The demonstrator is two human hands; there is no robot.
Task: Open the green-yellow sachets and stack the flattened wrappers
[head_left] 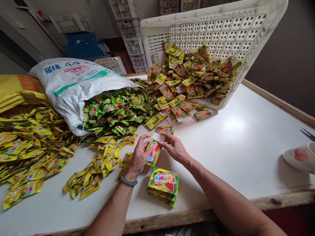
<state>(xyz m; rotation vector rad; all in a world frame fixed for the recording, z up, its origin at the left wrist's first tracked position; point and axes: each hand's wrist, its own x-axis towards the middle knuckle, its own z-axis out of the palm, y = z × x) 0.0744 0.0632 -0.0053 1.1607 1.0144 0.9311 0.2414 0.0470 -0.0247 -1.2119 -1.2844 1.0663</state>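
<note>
My left hand [140, 154] is wrapped round a small yellow and green candy box [153, 153] with "TWINS" printed on it. At the box's raised white end flap, my right hand [173, 146] pinches with thumb and fingers. Just beyond my fingers lies another printed box [165, 130]. Nearer the table's front edge is a short stack of "TWINS" boxes [163, 183]. Yellow candy sachets [108, 157] are scattered left of my left hand. Green and red sachets [118, 109] spill in a heap beyond them.
A white plastic basket [211, 31] lies tipped at the back, with many boxes [192, 72] spilling out. A white woven sack [81, 78] and a large yellow sachet pile [31, 141] occupy the left. At the right are a flowered mug [299, 158] and scissors [307, 133].
</note>
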